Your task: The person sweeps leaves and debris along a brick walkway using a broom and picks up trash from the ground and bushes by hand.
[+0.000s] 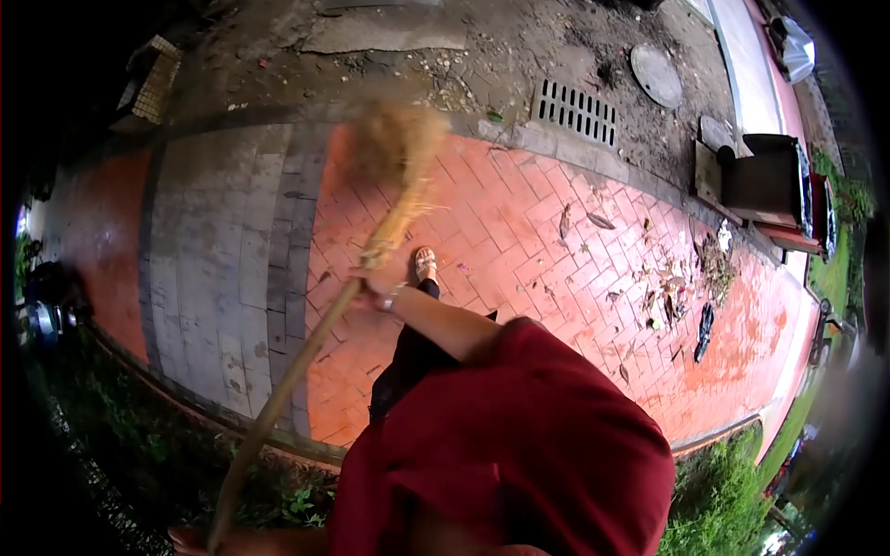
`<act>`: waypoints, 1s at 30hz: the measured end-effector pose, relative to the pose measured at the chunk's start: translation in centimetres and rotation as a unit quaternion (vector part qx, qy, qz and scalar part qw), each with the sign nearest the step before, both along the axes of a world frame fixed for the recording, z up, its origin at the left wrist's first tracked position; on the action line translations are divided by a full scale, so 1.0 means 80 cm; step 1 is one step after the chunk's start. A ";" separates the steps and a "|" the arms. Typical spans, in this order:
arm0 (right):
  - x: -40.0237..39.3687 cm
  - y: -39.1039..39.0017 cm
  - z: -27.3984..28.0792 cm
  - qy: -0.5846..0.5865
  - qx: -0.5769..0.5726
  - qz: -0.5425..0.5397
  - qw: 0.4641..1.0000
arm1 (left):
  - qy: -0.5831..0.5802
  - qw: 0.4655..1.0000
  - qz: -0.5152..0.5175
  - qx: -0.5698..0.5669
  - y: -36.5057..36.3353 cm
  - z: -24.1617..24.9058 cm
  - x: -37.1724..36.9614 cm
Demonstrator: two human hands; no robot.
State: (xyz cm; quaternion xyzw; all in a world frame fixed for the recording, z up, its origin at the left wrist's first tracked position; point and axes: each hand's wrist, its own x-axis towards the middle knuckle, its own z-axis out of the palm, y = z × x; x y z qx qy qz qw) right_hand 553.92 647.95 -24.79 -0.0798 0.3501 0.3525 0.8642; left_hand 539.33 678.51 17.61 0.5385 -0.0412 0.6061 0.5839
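Observation:
A straw broom (320,335) with a long wooden handle runs from the lower left up to the top centre. Its bristle head is blurred and lies over the edge where the red paving meets the dirt. My right hand (378,283) is closed around the handle just below the straw binding. Down at the bottom left, my left hand (190,540) is wrapped round the far end of the handle, partly cut off by darkness. Dry leaves and litter (672,296) are scattered over the red bricks (519,222) on the right.
A slotted drain grate (575,111) and a round manhole cover (655,76) lie in the dirt strip. Dark bins (765,185) stand at the right kerb. Grey paving (213,269) crosses on the left. Green plants (714,505) border the lower edge.

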 end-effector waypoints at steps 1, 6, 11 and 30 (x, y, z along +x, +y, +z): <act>-0.035 -0.036 -0.005 0.008 -0.022 -0.003 1.000 | 0.021 0.994 -0.101 -0.024 0.028 -0.022 -0.010; -0.172 -0.194 -0.028 -0.006 -0.041 -0.149 0.988 | 0.228 0.970 -0.075 -0.033 -0.114 -0.111 0.026; -0.259 -0.301 -0.040 0.151 -0.098 -0.351 0.919 | 0.256 0.887 -0.292 -0.251 -0.158 -0.186 -0.008; -0.399 0.338 0.098 -0.049 0.222 0.027 0.973 | 0.110 0.992 -0.050 -0.038 0.335 -0.002 -0.496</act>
